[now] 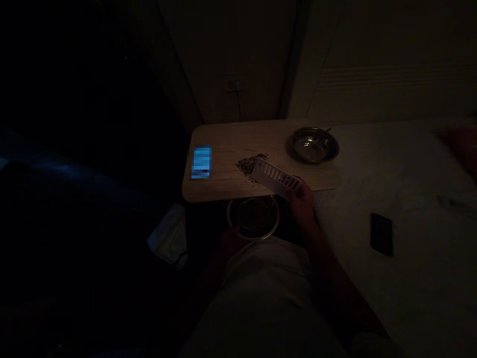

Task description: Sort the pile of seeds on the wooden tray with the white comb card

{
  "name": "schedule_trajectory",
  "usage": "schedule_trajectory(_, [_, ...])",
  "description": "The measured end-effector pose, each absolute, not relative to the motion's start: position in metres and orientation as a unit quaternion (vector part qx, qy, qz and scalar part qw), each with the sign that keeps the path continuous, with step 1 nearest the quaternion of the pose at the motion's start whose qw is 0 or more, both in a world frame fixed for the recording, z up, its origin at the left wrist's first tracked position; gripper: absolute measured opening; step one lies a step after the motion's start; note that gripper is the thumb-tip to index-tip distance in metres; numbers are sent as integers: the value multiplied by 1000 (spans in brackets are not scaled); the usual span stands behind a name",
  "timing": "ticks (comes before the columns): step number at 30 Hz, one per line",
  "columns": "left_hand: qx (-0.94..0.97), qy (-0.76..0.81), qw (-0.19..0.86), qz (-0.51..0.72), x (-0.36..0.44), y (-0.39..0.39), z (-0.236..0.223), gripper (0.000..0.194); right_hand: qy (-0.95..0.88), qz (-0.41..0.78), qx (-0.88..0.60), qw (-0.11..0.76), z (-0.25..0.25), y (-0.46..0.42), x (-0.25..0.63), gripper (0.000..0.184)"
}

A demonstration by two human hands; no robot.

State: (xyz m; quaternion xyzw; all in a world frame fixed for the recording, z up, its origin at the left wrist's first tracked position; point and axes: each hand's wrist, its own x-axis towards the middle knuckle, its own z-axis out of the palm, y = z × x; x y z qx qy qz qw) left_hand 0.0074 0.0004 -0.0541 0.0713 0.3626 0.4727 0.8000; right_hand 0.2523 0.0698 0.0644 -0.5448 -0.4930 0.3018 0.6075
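My right hand [302, 201] grips one end of a pale, slotted plastic strip [274, 179], a long narrow piece with a row of openings. Its far end touches a pile of small dark grains or seeds [246, 165] on the wooden tabletop [219, 191]. Below the table's front edge, my left hand [231, 238] holds the rim of a round metal bowl [253, 216] close to my body. The bowl's inside looks dark, and I cannot make out what it contains. Most of my left fingers are lost in shadow.
A shiny steel bowl [315, 145] stands at the table's back right, with a handle tip showing behind it. A lit phone [201, 162] lies at the left. A dark phone-like slab [381, 234] rests on the pale bedding [417, 283]. A wall socket [234, 83] holds a plug.
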Motion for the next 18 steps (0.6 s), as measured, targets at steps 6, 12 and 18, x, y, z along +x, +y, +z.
schedule_trajectory(6, [52, 395, 808, 435, 11, 5, -46, 18, -487, 330, -535, 607, 64, 69, 251, 28])
schedule_trajectory(12, [48, 414, 801, 430, 9, 5, -55, 23, -489, 334, -531, 606, 63, 68, 250, 27])
schedule_trajectory(18, [29, 415, 799, 433, 11, 1, -53, 26, -463, 285, -551, 633, 69, 68, 253, 25])
